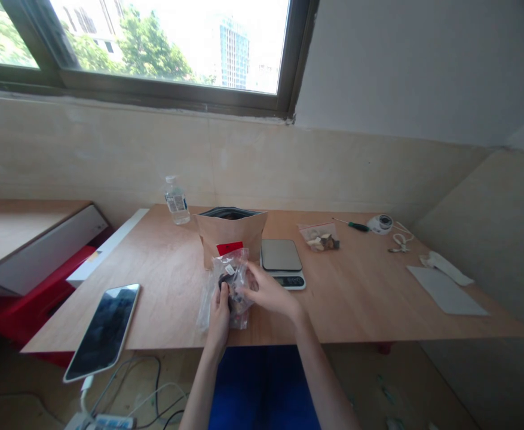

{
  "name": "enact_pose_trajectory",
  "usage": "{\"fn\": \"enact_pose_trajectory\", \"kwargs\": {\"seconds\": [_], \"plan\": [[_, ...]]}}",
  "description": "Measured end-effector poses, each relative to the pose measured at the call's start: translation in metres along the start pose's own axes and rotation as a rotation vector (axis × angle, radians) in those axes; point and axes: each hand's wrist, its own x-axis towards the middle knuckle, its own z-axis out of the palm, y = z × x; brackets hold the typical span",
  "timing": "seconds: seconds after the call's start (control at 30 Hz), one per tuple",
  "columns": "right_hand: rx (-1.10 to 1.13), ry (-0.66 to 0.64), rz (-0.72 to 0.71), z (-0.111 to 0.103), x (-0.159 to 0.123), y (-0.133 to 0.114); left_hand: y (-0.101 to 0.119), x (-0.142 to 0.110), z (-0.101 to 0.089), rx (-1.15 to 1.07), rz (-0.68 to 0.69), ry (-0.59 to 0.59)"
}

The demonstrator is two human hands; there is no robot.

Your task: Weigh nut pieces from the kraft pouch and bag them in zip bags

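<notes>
Left hand: the left hand (219, 315) holds the lower part of a clear plastic bag (238, 285), thumb pressed on its face, near the front edge of the table (346, 310).
Right hand: the right hand (273, 292) meets the bag's right side, thumb and forefinger parted; whether they pinch the film cannot be told.
Clear plastic bag: between the two hands, in front of the pouch, with dark contents and a small white tag; loose film, possibly of a second bag, spreads at its lower left.
Pouch: a brown pouch (230, 230), upright, its mouth gaping, with a red label on the front; it stands left of the table's middle.
Scale: a white scale (282, 263) with a grey plate, just right of the pouch, display facing the front edge.
Back edge, left to right: a water bottle (177, 206) near the left corner; a zip bag (319, 239) of pale and dark pieces; a green-handled screwdriver (358, 227); a round white device (382, 224) with its cable (400, 242) near the right corner.
Right edge: a white packet (450, 269), beside a pale sheet (447, 292).
Front left corner: a phone (104, 328), its lower end overhanging, white plug attached.
</notes>
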Motion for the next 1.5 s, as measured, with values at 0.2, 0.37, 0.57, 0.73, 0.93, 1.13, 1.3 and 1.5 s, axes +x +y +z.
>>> {"fn": "enact_pose_trajectory", "kwargs": {"seconds": [0.2, 0.37, 0.57, 0.73, 0.93, 1.13, 1.3, 1.5], "plan": [[-0.069, -0.073, 0.035, -0.001, 0.005, -0.011, -0.005, 0.002, -0.001, -0.043, -0.027, -0.018], [-0.039, 0.018, 0.018, 0.002, 0.006, -0.011, -0.007, 0.002, -0.002, -0.092, -0.027, 0.028], [0.135, 0.134, 0.095, 0.004, 0.004, -0.004, -0.005, 0.002, 0.0, -0.16, -0.049, 0.079], [0.193, 0.188, 0.099, 0.004, 0.002, -0.002, 0.001, 0.001, 0.005, -0.234, -0.062, 0.086], [0.233, 0.148, 0.131, 0.004, 0.001, -0.005, -0.003, 0.003, 0.002, -0.19, -0.067, 0.085], [0.24, 0.273, 0.07, 0.011, 0.008, 0.005, -0.008, 0.004, -0.001, -0.158, -0.013, 0.055], [0.313, 0.374, 0.069, 0.015, 0.012, 0.009, 0.003, -0.001, 0.004, -0.237, -0.098, 0.054], [0.286, 0.358, 0.039, 0.013, 0.009, 0.002, 0.014, -0.003, 0.008, -0.394, -0.161, 0.067]]}}
